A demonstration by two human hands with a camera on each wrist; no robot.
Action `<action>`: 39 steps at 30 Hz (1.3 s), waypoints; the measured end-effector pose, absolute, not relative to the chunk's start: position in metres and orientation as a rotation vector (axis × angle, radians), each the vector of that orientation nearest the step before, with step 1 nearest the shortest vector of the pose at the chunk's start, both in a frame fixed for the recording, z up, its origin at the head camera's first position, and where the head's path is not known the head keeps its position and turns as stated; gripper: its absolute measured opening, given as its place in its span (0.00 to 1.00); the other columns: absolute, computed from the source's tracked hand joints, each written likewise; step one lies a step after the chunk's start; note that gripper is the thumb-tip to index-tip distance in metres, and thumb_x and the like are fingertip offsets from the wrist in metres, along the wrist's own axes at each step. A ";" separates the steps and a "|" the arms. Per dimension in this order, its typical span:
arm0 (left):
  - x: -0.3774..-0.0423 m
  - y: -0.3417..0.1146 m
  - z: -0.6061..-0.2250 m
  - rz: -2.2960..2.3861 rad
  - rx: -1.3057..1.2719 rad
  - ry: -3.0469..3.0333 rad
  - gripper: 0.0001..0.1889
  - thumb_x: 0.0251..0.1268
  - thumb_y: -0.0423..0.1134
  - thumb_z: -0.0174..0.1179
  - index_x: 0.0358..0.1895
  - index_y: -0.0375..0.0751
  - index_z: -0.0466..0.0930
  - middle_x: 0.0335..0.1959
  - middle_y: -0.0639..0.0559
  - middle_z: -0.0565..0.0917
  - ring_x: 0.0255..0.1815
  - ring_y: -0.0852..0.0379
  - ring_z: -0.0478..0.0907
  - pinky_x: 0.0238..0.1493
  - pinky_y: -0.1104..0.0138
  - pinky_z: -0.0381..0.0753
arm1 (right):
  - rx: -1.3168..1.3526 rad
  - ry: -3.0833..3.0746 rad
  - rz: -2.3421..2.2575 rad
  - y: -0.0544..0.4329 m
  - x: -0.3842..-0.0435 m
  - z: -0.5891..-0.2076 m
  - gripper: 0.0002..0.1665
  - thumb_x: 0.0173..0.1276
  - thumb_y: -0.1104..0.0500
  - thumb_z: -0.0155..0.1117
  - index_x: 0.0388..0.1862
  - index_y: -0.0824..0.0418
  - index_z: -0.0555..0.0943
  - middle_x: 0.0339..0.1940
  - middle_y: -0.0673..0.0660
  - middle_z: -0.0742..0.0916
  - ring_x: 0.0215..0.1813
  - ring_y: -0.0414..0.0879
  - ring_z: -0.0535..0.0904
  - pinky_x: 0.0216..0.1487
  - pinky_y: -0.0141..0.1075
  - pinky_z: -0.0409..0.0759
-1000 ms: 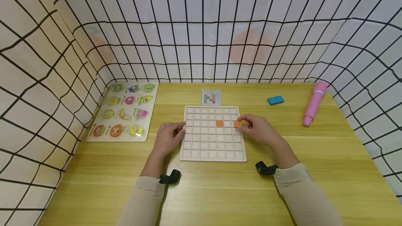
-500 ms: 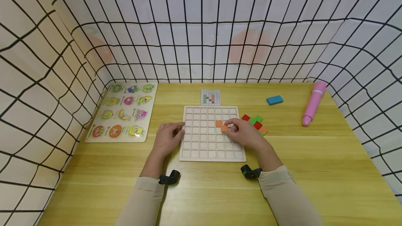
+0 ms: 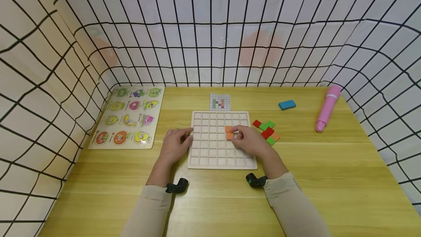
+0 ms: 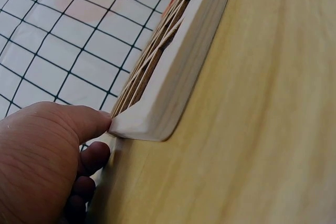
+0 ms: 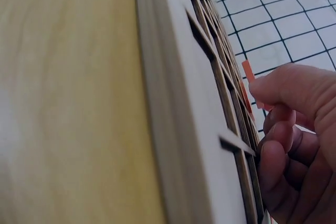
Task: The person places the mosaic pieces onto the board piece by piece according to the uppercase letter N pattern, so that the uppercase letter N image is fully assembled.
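A wooden grid board (image 3: 208,153) lies flat in the middle of the table. One orange square tile (image 3: 228,128) sits in its grid, right of centre. Just below it, my right hand (image 3: 250,140) pinches a second orange tile (image 3: 228,136) between thumb and fingertips. The right wrist view has this tile (image 5: 248,70) standing tilted over the grid at the thumb tip. My left hand (image 3: 175,143) rests at the board's left edge with loosely bent fingers. Its thumb (image 4: 94,123) touches the board's side in the left wrist view.
Right of the board lies a loose pile of red, green and orange tiles (image 3: 267,133). A small pattern card (image 3: 220,102) is behind the board. Farther right are a blue block (image 3: 287,105) and a pink pen-shaped object (image 3: 327,109). A fruit picture board (image 3: 126,118) lies left.
My right hand has carried the second orange tile leftward from the board's right edge to just below the first. This uncovers the tile pile. The left hand keeps its place.
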State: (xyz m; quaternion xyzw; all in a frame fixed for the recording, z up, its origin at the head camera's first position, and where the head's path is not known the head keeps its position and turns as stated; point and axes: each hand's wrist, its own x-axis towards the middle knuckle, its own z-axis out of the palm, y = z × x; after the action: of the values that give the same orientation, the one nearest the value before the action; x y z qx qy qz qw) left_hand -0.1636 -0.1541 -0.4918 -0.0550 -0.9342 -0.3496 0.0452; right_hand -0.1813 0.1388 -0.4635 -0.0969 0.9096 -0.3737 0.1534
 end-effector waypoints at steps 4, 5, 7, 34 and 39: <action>-0.163 -0.154 -0.491 -1.065 -0.165 -2.856 0.18 0.71 0.44 0.62 0.62 0.49 0.84 0.39 0.48 0.86 0.42 0.50 0.71 0.46 0.61 0.65 | -0.253 2.609 -1.056 0.137 -0.181 -0.464 0.21 0.72 0.55 0.65 0.62 0.54 0.81 0.29 0.52 0.79 0.26 0.46 0.72 0.28 0.34 0.69; -0.163 -0.154 -0.491 -1.063 -0.164 -2.857 0.18 0.71 0.44 0.62 0.62 0.49 0.84 0.39 0.48 0.86 0.42 0.50 0.71 0.46 0.61 0.65 | -0.245 2.610 -1.054 0.137 -0.182 -0.464 0.21 0.71 0.55 0.65 0.62 0.54 0.81 0.29 0.52 0.79 0.26 0.46 0.71 0.28 0.34 0.69; -0.163 -0.154 -0.491 -1.066 -0.163 -2.857 0.18 0.71 0.44 0.62 0.62 0.49 0.84 0.38 0.48 0.86 0.41 0.51 0.71 0.46 0.61 0.65 | -0.244 2.613 -1.050 0.137 -0.182 -0.465 0.21 0.72 0.55 0.64 0.62 0.54 0.80 0.29 0.52 0.79 0.26 0.45 0.71 0.27 0.33 0.68; -0.164 -0.155 -0.492 -1.056 -0.186 -2.841 0.18 0.71 0.43 0.62 0.61 0.48 0.85 0.37 0.48 0.86 0.41 0.50 0.71 0.45 0.61 0.65 | -0.252 2.638 -1.037 0.136 -0.182 -0.467 0.22 0.72 0.53 0.64 0.63 0.53 0.80 0.28 0.51 0.80 0.24 0.45 0.71 0.27 0.35 0.69; -0.164 -0.154 -0.493 -1.056 -0.190 -2.831 0.18 0.70 0.43 0.63 0.60 0.47 0.85 0.36 0.48 0.86 0.40 0.50 0.71 0.44 0.61 0.65 | -0.217 2.606 -1.068 0.140 -0.180 -0.464 0.21 0.71 0.53 0.65 0.62 0.51 0.80 0.30 0.52 0.80 0.26 0.46 0.72 0.28 0.35 0.70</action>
State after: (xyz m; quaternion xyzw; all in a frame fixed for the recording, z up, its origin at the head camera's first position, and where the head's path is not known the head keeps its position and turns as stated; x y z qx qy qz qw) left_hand -0.1643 -0.1544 -0.4926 -0.0628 -0.9336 -0.3482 0.0568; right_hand -0.1797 0.1396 -0.4642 -0.0758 0.9110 -0.3734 0.1576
